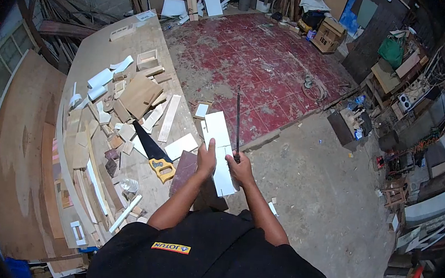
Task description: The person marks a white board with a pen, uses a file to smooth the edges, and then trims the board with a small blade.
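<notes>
A long white board (216, 125) with narrow slits cut near its ends is held up in front of me. My left hand (206, 160) is closed around its left edge, thumb lying on the white face. On the other side my right hand (239, 170) is closed on a long, thin dark tool (238, 116) that points away from me, seen edge-on. The right thumb rests against the board's right edge. Below the board is a brown block-like surface (184, 170), partly covered by my left arm.
A handsaw (153, 151) with a yellow handle lies on the long wooden table (95, 48) at left, among many wood offcuts. A clear plastic container (129, 185) stands nearby. Red tiled floor (231, 44) spreads ahead; stacked clutter and a cardboard box (329, 36) line the far and right sides.
</notes>
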{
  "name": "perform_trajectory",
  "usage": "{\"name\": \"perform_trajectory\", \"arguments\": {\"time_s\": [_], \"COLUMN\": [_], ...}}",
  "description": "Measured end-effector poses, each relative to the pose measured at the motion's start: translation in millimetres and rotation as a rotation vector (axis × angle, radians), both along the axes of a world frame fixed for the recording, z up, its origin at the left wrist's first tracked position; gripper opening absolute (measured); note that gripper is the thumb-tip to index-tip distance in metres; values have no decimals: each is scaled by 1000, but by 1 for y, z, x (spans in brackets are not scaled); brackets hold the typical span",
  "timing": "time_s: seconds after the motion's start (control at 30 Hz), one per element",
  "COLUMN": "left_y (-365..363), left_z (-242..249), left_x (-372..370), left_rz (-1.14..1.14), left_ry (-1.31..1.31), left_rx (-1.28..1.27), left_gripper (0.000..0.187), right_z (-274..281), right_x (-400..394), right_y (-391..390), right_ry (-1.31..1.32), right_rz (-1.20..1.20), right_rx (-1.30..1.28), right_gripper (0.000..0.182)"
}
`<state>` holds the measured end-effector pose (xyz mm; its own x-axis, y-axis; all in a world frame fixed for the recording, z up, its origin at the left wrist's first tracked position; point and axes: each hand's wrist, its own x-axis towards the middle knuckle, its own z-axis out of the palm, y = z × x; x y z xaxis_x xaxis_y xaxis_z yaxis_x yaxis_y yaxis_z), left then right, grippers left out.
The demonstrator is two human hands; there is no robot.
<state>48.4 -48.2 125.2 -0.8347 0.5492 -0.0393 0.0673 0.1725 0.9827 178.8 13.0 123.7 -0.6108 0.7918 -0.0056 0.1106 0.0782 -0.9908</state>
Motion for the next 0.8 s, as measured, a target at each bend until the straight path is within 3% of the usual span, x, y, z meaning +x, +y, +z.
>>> {"name": "perform_trajectory", "arguments": {"time_s": [0.4, 0.47, 0.6, 0.8], "left_y": [1, -2, -3, -2], "left_z": [-4, 3, 1, 9], "left_x": [0, 3, 1, -4], "left_rz": [-14, 36, 47, 0], "left_ry": [-33, 64, 267, 437], "left_rx": [47, 49, 112, 94], "left_gripper": [56, 51, 44, 41], "right_z": [5, 3, 6, 4], "right_x": [2, 2, 6, 4], "right_y": [2, 3, 5, -6], "right_ry": [45, 99, -30, -61], "right_rz": [30, 61, 77, -23], "right_rx": [-54, -231, -294, 34], "right_gripper": [19, 21, 25, 33]}}
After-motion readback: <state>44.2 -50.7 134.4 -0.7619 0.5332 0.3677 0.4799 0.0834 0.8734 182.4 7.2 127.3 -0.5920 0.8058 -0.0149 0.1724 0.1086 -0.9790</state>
